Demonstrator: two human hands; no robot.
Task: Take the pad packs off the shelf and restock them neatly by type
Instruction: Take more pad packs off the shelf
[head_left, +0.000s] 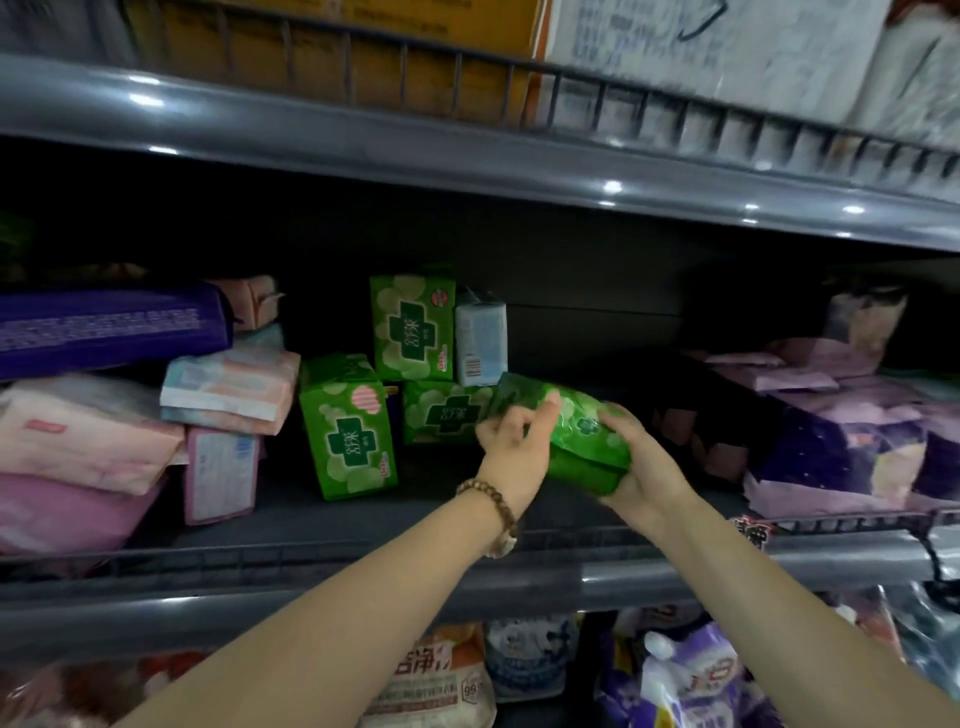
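Your left hand (514, 441) and right hand (641, 467) together hold one green pad pack (584, 431), tilted just above the middle shelf (322, 512). Each grip is curled round a side of it. Just left of it, three more green packs (413, 327) stand or lie together, with a pale blue pack (480, 338) beside them. On the left lie pink packs (78, 436), on the right purple packs (857, 436)
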